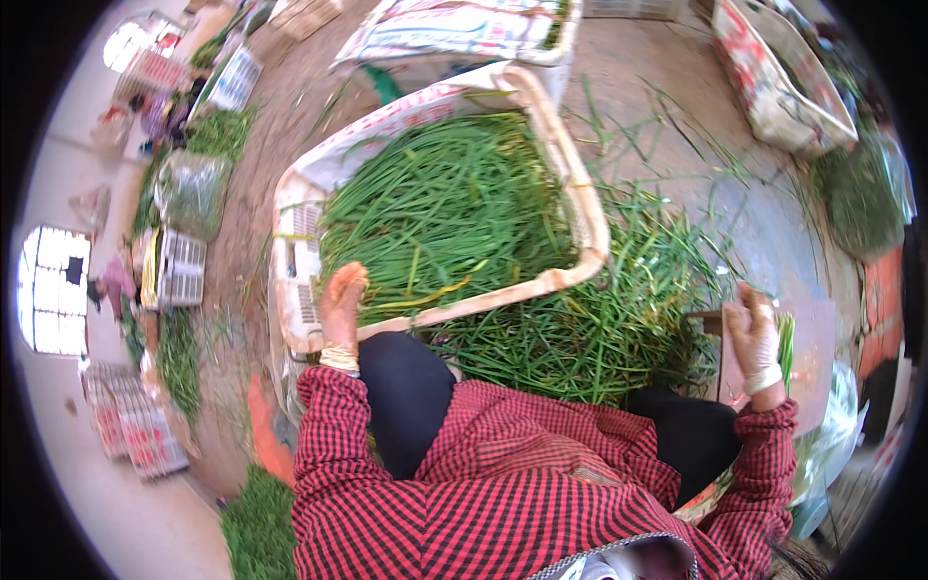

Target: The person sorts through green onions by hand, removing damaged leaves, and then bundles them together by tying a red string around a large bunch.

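A large off-white plastic crate stands in front of me, lined with white printed sheeting and filled with long green chives. My left hand is at the crate's near left corner, beside the chives, its fingers extended and no stalk visibly gripped. On the right, my right hand, partly wrapped in something pale, is raised over a small pinkish board with its thumb and fingers apart. A small bunch of chives lies on the board just beyond that hand.
Loose chives heap on the floor between my knees and the crate. Another crate covered with white sacking stands behind it, and a further one at far right. Baskets, plastic bags and other people line the left side.
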`<state>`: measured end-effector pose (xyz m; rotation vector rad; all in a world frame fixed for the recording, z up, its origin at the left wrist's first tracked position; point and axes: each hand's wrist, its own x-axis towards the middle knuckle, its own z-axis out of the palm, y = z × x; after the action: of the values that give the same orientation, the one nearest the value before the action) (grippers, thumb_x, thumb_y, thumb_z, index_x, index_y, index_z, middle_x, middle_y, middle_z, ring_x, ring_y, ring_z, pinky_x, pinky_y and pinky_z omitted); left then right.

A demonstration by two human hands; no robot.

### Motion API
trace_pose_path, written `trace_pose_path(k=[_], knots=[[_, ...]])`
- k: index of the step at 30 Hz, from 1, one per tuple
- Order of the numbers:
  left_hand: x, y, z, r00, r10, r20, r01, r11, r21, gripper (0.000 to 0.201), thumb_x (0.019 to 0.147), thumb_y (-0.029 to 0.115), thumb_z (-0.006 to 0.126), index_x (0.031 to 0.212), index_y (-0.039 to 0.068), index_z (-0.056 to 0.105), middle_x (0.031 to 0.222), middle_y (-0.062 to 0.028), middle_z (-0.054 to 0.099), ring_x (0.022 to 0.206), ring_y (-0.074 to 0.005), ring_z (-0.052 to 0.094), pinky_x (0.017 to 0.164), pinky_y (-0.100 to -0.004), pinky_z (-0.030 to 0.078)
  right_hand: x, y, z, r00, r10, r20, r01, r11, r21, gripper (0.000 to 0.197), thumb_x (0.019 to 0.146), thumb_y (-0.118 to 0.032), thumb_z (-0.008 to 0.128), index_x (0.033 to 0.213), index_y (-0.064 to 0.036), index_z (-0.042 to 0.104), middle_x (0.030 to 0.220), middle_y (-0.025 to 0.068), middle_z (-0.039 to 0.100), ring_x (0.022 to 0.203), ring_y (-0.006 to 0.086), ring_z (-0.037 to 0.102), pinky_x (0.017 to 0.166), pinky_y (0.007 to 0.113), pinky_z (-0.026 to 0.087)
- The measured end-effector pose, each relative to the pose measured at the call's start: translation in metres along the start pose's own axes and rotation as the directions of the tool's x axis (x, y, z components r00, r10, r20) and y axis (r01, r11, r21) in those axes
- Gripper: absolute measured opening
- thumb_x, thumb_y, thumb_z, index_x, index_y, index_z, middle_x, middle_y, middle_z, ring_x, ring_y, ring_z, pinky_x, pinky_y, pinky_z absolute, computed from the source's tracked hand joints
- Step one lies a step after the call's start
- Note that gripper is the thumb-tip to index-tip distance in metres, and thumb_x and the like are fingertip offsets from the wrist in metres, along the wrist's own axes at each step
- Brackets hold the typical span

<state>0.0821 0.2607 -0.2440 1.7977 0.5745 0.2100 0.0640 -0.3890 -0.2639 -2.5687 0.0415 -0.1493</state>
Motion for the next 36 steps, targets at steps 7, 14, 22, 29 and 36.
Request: trace_pose_path(k=[7, 14, 22, 29, 36], knots=[[0.031, -0.126, -0.163, 0.863, 0.267, -0.429, 0.119, 0.718, 0.686, 0.063, 0.089, 0.034, 0.069, 0.141, 0.005, 0.048, 0.14, -0.0213, 0.053, 0.13, -0.0379, 0.049, 0.111, -0.044, 0.036, 0.101, -0.271, 0.156, 0.748, -0.54, 0.386, 0.529, 0.836, 0.145, 0.067, 0.081, -0.025, 0.072, 0.14, -0.0052, 0.048, 0.132, 0.0178, 0.057, 0.125, 0.0362, 0.053, 0.105, 0.044, 0.045], [0.046, -0.155, -0.148, 0.814, 0.052, -0.578, 0.228, 0.887, 0.401, 0.056, 0.092, 0.035, 0.067, 0.131, -0.004, 0.057, 0.114, -0.0251, 0.068, 0.104, -0.0381, 0.067, 0.091, -0.0424, 0.051, 0.171, -0.435, 0.343, 0.551, -0.57, 0.609, 0.711, 0.703, 0.014, 0.072, 0.082, -0.04, 0.071, 0.138, -0.001, 0.047, 0.134, 0.0208, 0.054, 0.133, 0.0379, 0.046, 0.112, 0.044, 0.038], [0.046, -0.141, -0.141, 0.812, 0.144, -0.565, 0.109, 0.915, 0.389, 0.043, 0.089, 0.016, 0.069, 0.126, -0.003, 0.058, 0.116, -0.0201, 0.069, 0.097, -0.033, 0.071, 0.085, -0.0392, 0.054, 0.244, -0.563, 0.532, 0.616, -0.356, 0.703, 0.731, 0.591, -0.341, 0.122, 0.073, -0.078, 0.063, 0.151, 0.0088, 0.026, 0.158, 0.0251, 0.031, 0.148, 0.0384, 0.027, 0.122, 0.046, 0.019], [0.045, -0.153, -0.154, 0.796, 0.237, -0.556, -0.02, 0.93, 0.368, 0.049, 0.086, 0.009, 0.069, 0.131, -0.003, 0.053, 0.121, -0.0202, 0.068, 0.099, -0.034, 0.071, 0.086, -0.0386, 0.055, 0.293, -0.568, 0.557, 0.627, -0.292, 0.722, 0.694, 0.631, -0.348, 0.111, 0.07, -0.071, 0.073, 0.143, 0.0056, 0.038, 0.138, 0.0229, 0.053, 0.128, 0.0351, 0.054, 0.107, 0.042, 0.044], [0.05, -0.152, -0.15, 0.796, 0.25, -0.551, -0.044, 0.932, 0.359, 0.049, 0.087, 0.011, 0.07, 0.131, -0.003, 0.053, 0.121, -0.0203, 0.068, 0.1, -0.0352, 0.07, 0.088, -0.0397, 0.054, 0.291, -0.585, 0.552, 0.518, -0.067, 0.853, 0.689, 0.624, -0.369, 0.093, 0.071, -0.062, 0.077, 0.134, 0.0033, 0.055, 0.127, 0.0239, 0.063, 0.12, 0.0359, 0.061, 0.098, 0.04, 0.049]])
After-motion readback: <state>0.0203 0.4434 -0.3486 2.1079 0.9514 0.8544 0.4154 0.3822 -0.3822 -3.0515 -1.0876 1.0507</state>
